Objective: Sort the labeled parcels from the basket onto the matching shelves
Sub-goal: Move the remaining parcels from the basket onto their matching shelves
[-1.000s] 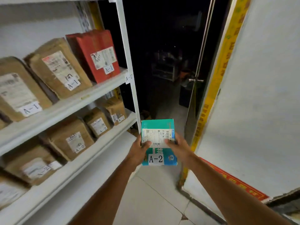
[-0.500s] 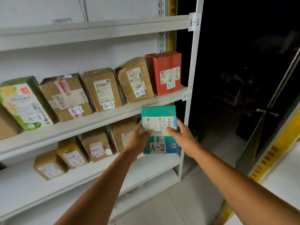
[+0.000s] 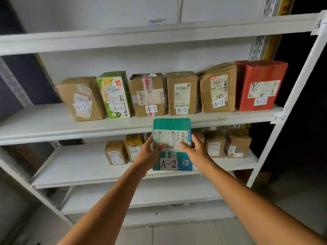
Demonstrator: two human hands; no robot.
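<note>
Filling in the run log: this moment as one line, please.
phase: placing | held: teal A-2 parcel | grip: left hand and right hand on its sides | target: A-2 shelf | status: not yet placed

A-1 parcels (image 3: 181, 93) line the shelf (image 3: 44, 121) above the A-2 parcels (image 3: 215, 144).

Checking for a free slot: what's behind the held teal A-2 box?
Brown parcels stand on the lower shelf either side of the teal box, one peeking out at its left. Directly behind it is covered.
</note>
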